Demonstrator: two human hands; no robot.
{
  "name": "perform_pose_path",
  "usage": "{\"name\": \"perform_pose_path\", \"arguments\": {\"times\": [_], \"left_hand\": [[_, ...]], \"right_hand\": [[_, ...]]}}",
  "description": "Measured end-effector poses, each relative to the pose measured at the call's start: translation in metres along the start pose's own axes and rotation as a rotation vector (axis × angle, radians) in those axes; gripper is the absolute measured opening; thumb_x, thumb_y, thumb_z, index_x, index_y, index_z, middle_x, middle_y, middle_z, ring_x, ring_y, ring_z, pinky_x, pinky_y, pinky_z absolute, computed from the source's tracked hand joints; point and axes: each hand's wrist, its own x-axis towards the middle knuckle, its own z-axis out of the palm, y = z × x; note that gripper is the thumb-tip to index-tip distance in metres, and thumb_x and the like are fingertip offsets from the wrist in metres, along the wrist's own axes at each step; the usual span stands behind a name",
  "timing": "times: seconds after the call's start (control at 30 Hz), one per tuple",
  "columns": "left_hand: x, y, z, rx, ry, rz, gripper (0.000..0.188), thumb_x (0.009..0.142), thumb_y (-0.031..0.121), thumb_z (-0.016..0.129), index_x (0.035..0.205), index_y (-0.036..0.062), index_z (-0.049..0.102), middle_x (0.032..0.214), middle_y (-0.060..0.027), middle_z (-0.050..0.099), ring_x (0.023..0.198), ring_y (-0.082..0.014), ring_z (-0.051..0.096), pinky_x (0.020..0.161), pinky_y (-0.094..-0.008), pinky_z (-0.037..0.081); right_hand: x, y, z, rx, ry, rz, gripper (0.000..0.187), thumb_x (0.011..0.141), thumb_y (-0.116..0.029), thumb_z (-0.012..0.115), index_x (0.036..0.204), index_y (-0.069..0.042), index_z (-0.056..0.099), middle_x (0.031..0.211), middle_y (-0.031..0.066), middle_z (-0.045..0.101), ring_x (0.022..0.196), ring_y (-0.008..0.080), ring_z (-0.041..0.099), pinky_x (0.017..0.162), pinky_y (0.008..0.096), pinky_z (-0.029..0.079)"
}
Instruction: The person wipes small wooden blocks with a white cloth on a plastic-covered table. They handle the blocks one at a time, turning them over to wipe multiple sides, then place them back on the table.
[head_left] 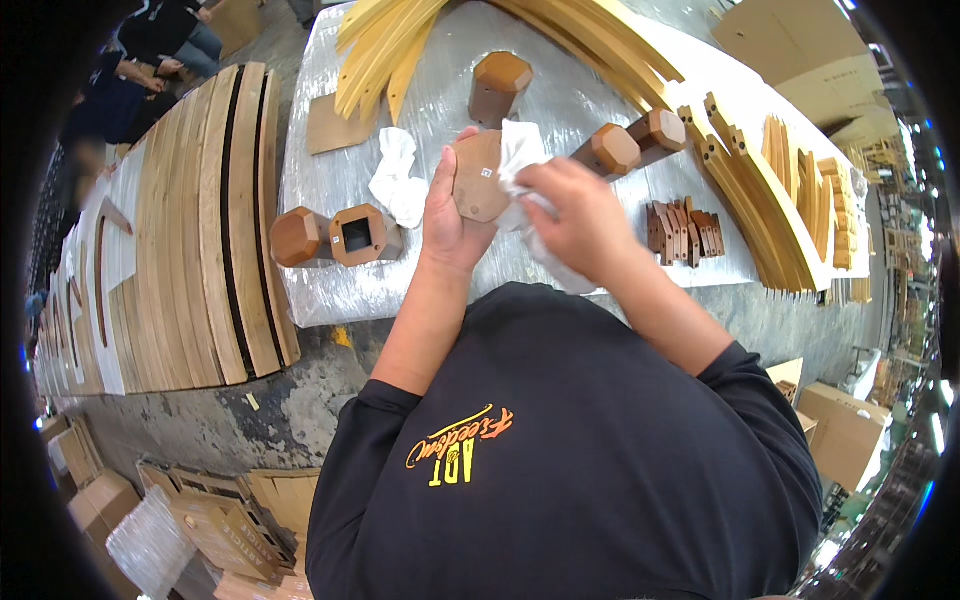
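Observation:
My left hand [447,218] grips a brown octagonal wooden block [480,177], its flat end face turned up toward me. My right hand [577,215] presses a white cloth [523,150] against the block's right side. Both hands are raised over the near edge of a table wrapped in clear plastic film [330,300].
Two more brown octagonal blocks [335,236] lie at the table's left, one hollow-ended. Another white cloth [397,178] lies beside them. More blocks [497,88] [630,142], small brown pieces [685,231] and pale curved wooden slats [760,190] cover the table. Curved boards [210,230] stack at left; cardboard boxes [840,430] stand on the floor.

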Motion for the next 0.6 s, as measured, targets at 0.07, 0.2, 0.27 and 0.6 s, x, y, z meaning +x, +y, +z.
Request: {"name": "perform_pose_path", "arguments": {"times": [0.07,0.2,0.27,0.6], "left_hand": [[-0.002,-0.013,0.010,0.248,0.054,0.037,0.042,0.115,0.041,0.048,0.146,0.0124,0.052,0.135,-0.0102,0.065,0.123,-0.0247,0.065,0.107,-0.0419,0.053],[-0.010,-0.026,0.014,0.353,0.144,0.095,0.042,0.115,0.041,0.051,0.144,0.0108,0.055,0.129,-0.0095,0.066,0.119,-0.0222,0.065,0.103,-0.0396,0.055],[-0.011,-0.025,0.011,0.353,0.164,0.122,0.043,0.114,0.042,0.052,0.143,0.0105,0.055,0.129,-0.0094,0.067,0.119,-0.0224,0.066,0.103,-0.0395,0.055],[-0.011,-0.013,0.004,0.315,0.161,0.176,0.046,0.114,0.044,0.050,0.145,0.0101,0.053,0.133,-0.0096,0.066,0.121,-0.0238,0.065,0.105,-0.0419,0.055]], "right_hand": [[-0.006,0.005,0.021,-0.007,0.012,-0.036,0.021,0.089,-0.008,0.072,0.110,-0.009,0.070,0.098,0.0136,0.070,0.093,0.0383,0.070,0.079,0.0476,0.057],[0.004,0.022,0.033,-0.017,0.188,-0.028,0.018,0.087,-0.008,0.069,0.105,-0.010,0.068,0.094,0.0121,0.068,0.088,0.0386,0.070,0.075,0.0499,0.057],[0.001,0.022,0.040,-0.046,0.201,-0.036,0.016,0.086,-0.009,0.069,0.102,-0.011,0.067,0.093,0.0117,0.068,0.086,0.0384,0.070,0.074,0.0505,0.057],[-0.012,0.015,0.041,-0.029,0.053,-0.165,0.019,0.085,-0.008,0.071,0.102,-0.008,0.065,0.093,0.0125,0.069,0.086,0.0397,0.070,0.073,0.0501,0.057]]}}
